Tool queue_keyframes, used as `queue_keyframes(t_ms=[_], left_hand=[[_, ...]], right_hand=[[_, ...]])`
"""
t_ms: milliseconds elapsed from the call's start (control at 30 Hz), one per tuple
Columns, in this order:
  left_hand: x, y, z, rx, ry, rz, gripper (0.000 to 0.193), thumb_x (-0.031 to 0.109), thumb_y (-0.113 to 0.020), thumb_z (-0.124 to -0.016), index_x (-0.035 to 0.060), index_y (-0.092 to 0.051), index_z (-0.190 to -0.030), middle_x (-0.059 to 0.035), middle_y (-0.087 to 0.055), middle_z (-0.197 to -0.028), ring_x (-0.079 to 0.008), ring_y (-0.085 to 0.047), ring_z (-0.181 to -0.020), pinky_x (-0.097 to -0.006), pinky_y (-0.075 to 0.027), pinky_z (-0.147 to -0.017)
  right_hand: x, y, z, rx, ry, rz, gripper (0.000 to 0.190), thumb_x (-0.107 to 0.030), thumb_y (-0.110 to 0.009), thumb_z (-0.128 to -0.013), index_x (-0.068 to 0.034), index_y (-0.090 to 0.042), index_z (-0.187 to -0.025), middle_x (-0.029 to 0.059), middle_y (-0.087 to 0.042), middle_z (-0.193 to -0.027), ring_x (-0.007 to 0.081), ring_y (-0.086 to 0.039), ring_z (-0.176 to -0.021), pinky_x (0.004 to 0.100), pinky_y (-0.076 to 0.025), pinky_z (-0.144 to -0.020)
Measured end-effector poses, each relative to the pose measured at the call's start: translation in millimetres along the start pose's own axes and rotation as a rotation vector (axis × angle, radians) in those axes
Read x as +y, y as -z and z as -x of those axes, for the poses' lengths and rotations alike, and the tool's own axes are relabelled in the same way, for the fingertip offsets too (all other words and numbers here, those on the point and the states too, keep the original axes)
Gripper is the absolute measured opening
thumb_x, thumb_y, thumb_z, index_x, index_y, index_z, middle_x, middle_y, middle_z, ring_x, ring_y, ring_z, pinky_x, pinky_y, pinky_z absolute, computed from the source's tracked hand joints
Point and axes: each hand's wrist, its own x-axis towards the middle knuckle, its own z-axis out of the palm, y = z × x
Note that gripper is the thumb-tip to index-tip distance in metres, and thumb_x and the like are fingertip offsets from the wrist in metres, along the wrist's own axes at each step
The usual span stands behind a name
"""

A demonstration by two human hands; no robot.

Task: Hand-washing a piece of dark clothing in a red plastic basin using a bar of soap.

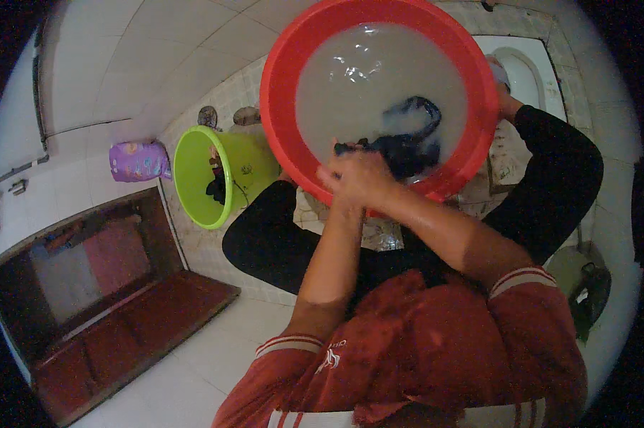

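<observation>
A large red plastic basin (281, 107) full of cloudy water stands before me. My left hand (335, 179) and my right hand (372, 174) are pressed together over its near rim, blurred and overlapping, closed on one end of a dark wet cloth (407, 152). The rest of this cloth trails to the right into the water, where a loop of it shows below the surface. Part of my left hand is hidden behind my right, so its fingers are hard to make out.
A lime-green bucket (252, 155) with dark cloth items (216, 184) lies tilted left of the basin, near a purple package (137, 160). A white squat toilet (519, 69) is beyond the basin's right side. A dark red doorway threshold (140, 326) lies at lower left. My knees flank the basin.
</observation>
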Motion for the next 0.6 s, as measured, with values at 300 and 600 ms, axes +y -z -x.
queue_keyframes(t_ms=[300,600], left_hand=[[29,-9,8,0.138,0.223,0.325,0.028,0.029,-0.042,-0.089,0.0098,-0.055,-0.104,-0.0056,-0.061,-0.092,-0.0204,-0.060,-0.082,-0.0339,-0.050,-0.072],[126,-48,-27,0.120,0.595,0.695,0.034,0.028,-0.039,-0.089,0.0038,-0.060,-0.098,-0.0109,-0.063,-0.092,-0.0275,-0.061,-0.088,-0.0449,-0.045,-0.086]], right_hand=[[12,-31,-1,0.263,0.026,-0.048,0.025,-0.027,-0.047,-0.083,-0.005,-0.058,-0.080,0.0199,-0.060,-0.077,0.0395,-0.059,-0.070,0.0487,-0.047,-0.063],[111,49,-97,0.310,-0.262,0.051,0.033,-0.035,-0.042,-0.087,-0.008,-0.058,-0.097,0.0169,-0.061,-0.097,0.0385,-0.058,-0.088,0.0488,-0.044,-0.080]])
